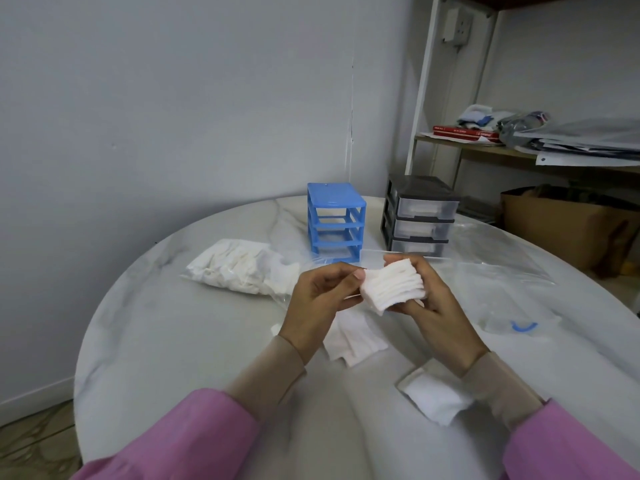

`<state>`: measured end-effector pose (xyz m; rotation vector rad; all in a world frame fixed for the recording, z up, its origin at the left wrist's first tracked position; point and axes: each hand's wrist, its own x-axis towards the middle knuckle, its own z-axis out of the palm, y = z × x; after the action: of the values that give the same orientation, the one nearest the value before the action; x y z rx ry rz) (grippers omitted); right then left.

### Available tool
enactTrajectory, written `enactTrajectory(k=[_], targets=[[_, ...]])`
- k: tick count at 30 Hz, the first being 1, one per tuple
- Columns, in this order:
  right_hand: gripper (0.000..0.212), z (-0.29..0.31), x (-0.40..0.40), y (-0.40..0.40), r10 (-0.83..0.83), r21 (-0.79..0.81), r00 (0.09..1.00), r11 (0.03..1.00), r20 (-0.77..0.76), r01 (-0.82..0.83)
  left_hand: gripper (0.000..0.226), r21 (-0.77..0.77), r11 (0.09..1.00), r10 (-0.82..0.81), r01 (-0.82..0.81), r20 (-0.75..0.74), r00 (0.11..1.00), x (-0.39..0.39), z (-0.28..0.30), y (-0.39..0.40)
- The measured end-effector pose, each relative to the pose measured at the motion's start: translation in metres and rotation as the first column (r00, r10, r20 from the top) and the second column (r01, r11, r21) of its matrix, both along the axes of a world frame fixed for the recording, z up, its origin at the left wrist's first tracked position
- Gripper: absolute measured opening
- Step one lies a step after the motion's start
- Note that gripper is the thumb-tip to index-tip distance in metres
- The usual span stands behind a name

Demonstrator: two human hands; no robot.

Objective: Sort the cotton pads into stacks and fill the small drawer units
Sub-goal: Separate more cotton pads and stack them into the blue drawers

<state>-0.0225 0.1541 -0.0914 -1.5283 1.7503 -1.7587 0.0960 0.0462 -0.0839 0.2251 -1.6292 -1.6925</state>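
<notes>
My right hand (433,299) holds a fanned stack of white square cotton pads (391,284) above the table. My left hand (318,297) pinches the stack's left edge with thumb and fingers. Loose pads (353,341) lie on the table under my hands, and another small pile of pads (436,398) rests near my right wrist. A clear bag of pads (239,266) lies to the left. The blue drawer frame (336,221) stands behind with its slots showing no drawers. The grey drawer unit (420,216) beside it has three clear drawers with white pads inside.
A round marble-look table (173,341) carries everything. An empty clear zip bag (502,271) with a blue slider (524,327) lies at the right. A white shelf rack (460,140) with papers and a cardboard box (568,223) stand behind on the right.
</notes>
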Motion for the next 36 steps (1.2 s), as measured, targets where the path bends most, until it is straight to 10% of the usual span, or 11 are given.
enactTrajectory(k=[5,11,17,30,36], targets=[[0.05,0.003,0.002,0.001,-0.047,-0.061,0.995,0.997,-0.088,0.042,0.014,0.033,0.999,0.003,-0.004,0.022,1.0,0.0,0.0,-0.002],[0.036,0.005,-0.002,0.001,-0.199,-0.104,0.803,0.98,-0.562,0.17,0.009,0.025,0.999,0.022,-0.023,0.057,0.998,-0.001,-0.002,-0.001],[0.026,0.007,0.001,0.002,-0.203,-0.063,0.751,0.976,-0.629,0.211,0.013,-0.006,0.99,0.143,-0.143,0.088,0.986,-0.002,-0.003,-0.005],[0.04,0.008,-0.001,0.003,-0.2,-0.046,0.956,0.976,0.212,0.214,0.017,0.211,0.945,0.255,-0.248,-0.003,0.967,0.002,0.001,-0.016],[0.035,0.008,-0.003,0.003,-0.271,-0.017,0.936,0.959,0.226,0.282,0.021,0.318,0.948,0.014,-0.018,0.017,1.0,0.003,0.003,-0.013]])
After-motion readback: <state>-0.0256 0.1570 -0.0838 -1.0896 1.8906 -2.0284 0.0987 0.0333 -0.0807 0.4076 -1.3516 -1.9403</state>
